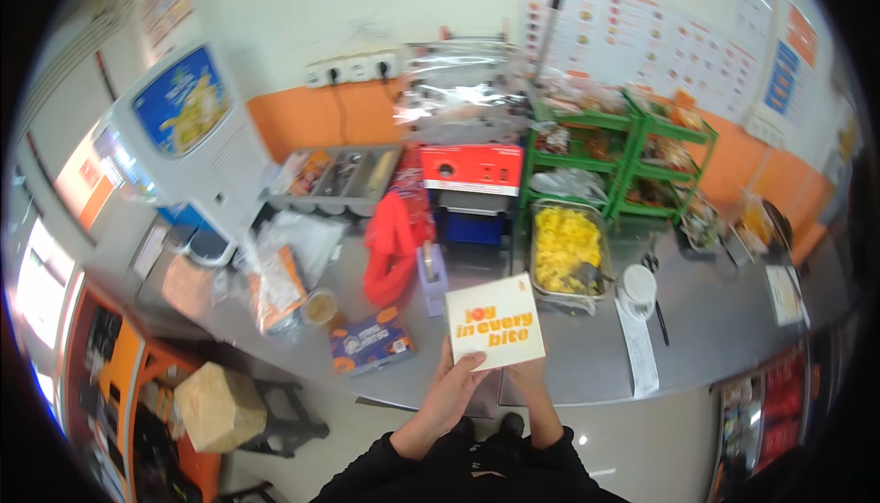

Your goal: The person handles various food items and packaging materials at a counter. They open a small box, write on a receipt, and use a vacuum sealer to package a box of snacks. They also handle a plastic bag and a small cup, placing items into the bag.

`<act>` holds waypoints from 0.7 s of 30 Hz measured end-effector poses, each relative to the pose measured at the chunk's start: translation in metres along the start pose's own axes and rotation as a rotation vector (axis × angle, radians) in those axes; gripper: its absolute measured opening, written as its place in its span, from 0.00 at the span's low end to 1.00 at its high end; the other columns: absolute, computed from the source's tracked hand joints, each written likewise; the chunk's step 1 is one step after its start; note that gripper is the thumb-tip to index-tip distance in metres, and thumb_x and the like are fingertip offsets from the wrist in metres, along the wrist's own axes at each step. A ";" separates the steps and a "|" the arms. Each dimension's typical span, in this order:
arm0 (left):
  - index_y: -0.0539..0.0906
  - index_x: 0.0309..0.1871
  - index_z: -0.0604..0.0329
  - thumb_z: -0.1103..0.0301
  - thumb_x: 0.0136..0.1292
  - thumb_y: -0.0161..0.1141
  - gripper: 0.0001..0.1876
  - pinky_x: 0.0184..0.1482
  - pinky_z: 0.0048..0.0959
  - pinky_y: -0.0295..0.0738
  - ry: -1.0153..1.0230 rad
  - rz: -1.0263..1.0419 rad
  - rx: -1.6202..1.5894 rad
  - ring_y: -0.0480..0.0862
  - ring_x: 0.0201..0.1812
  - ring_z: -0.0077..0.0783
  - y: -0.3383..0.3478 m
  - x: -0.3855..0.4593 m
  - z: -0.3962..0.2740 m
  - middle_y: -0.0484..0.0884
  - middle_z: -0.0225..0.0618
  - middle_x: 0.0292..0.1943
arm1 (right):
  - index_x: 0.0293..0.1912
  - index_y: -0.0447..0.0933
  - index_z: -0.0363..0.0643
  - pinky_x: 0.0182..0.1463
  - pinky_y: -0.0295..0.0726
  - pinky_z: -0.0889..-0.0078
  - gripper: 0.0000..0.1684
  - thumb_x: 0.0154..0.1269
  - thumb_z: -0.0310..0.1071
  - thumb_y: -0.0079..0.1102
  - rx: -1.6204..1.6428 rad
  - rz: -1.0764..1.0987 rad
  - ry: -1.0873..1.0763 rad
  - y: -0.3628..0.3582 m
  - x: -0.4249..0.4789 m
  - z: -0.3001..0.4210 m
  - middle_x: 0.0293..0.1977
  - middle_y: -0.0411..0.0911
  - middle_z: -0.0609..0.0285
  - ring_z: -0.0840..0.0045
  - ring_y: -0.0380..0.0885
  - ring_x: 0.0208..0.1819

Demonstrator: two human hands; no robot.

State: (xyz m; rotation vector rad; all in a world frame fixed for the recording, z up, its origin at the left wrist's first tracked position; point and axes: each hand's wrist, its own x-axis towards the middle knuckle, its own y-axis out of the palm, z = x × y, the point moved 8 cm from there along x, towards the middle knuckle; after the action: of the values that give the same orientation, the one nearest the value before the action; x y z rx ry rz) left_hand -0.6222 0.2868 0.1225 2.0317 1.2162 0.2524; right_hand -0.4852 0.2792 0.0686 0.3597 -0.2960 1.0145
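A white cardboard food box (496, 303) with orange and yellow lettering is held above the front edge of the steel counter. My left hand (455, 380) grips its lower left side, thumb on the printed face. From beneath, at the lower right, my right hand (528, 374) supports the box, its fingers mostly hidden. To the left lies a purple and orange printed box (372, 341), with a lidded cup (321, 308) behind it. A purple tape dispenser (432, 279) and a red cloth or bag (392, 248) are behind the held box. Yellow food fills a tray (607, 255) with a utensil in it.
A sealing machine (471, 170) stands at the back, between a grey divided bin (330, 207) and green racks (619, 159). On the right are a white container (638, 290), a paper slip (639, 358) and a black pen (662, 324). A stool (292, 410) holding a paper bag (218, 407) stands lower left.
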 end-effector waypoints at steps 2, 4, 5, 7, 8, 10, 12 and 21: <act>0.55 0.66 0.58 0.71 0.66 0.49 0.27 0.65 0.38 0.65 -0.075 -0.016 -0.040 0.70 0.63 0.37 -0.024 0.001 0.009 0.68 0.42 0.61 | 0.43 0.79 0.40 0.38 0.75 0.75 0.22 0.50 0.39 0.73 -0.194 0.189 -0.091 0.000 0.000 -0.013 0.34 0.81 0.59 0.75 0.79 0.32; 0.55 0.67 0.58 0.69 0.66 0.51 0.28 0.64 0.36 0.65 -0.112 -0.102 -0.042 0.70 0.62 0.37 -0.060 0.006 0.028 0.69 0.43 0.61 | 0.44 0.79 0.40 0.38 0.76 0.75 0.22 0.51 0.40 0.72 -0.501 0.374 -0.233 0.003 0.002 -0.008 0.37 0.80 0.59 0.74 0.79 0.33; 0.55 0.67 0.58 0.68 0.66 0.52 0.29 0.64 0.35 0.65 -0.137 -0.144 -0.044 0.70 0.62 0.37 -0.079 0.009 0.042 0.69 0.43 0.60 | 0.48 0.76 0.39 0.40 0.77 0.74 0.23 0.56 0.42 0.68 -0.425 0.475 -0.056 -0.007 0.000 -0.037 0.38 0.80 0.58 0.74 0.80 0.35; 0.55 0.69 0.58 0.61 0.62 0.58 0.35 0.63 0.34 0.64 -0.109 -0.249 0.246 0.69 0.63 0.37 -0.129 0.012 0.071 0.70 0.41 0.59 | 0.54 0.71 0.38 0.42 0.78 0.73 0.27 0.60 0.42 0.63 -0.180 0.514 0.356 -0.016 -0.008 -0.082 0.40 0.80 0.56 0.73 0.80 0.36; 0.55 0.70 0.57 0.58 0.60 0.61 0.38 0.62 0.34 0.63 -0.104 -0.305 0.383 0.69 0.63 0.37 -0.150 0.014 0.083 0.71 0.40 0.59 | 0.56 0.69 0.38 0.41 0.78 0.74 0.28 0.60 0.41 0.63 -0.015 0.449 0.594 -0.019 -0.012 -0.095 0.41 0.79 0.55 0.73 0.80 0.36; 0.58 0.69 0.57 0.52 0.56 0.64 0.41 0.63 0.34 0.61 -0.249 -0.417 0.654 0.66 0.64 0.39 -0.176 0.014 0.108 0.72 0.38 0.58 | 0.60 0.65 0.37 0.41 0.78 0.73 0.32 0.60 0.41 0.62 0.055 0.463 0.897 -0.020 -0.031 -0.122 0.42 0.78 0.52 0.72 0.80 0.37; 0.50 0.71 0.61 0.46 0.48 0.71 0.55 0.66 0.38 0.56 -0.221 -0.482 0.798 0.63 0.65 0.46 -0.197 0.024 0.130 0.67 0.46 0.62 | 0.62 0.60 0.36 0.42 0.78 0.71 0.36 0.60 0.41 0.61 -0.116 0.635 1.003 -0.012 -0.046 -0.160 0.43 0.77 0.49 0.69 0.80 0.38; 0.55 0.67 0.71 0.56 0.46 0.76 0.52 0.58 0.37 0.71 -0.011 -0.688 0.580 0.73 0.59 0.45 -0.269 -0.069 0.079 0.71 0.60 0.58 | 0.60 0.60 0.31 0.54 0.72 0.59 0.38 0.56 0.38 0.64 -0.814 0.478 0.296 0.023 -0.017 -0.119 0.47 0.71 0.44 0.53 0.72 0.50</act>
State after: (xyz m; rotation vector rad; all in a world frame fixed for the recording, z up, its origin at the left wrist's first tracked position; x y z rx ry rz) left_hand -0.8013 0.2645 -0.1024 1.9002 2.0602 -0.4940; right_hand -0.5050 0.3278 -0.0422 -0.6223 -0.5087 1.2977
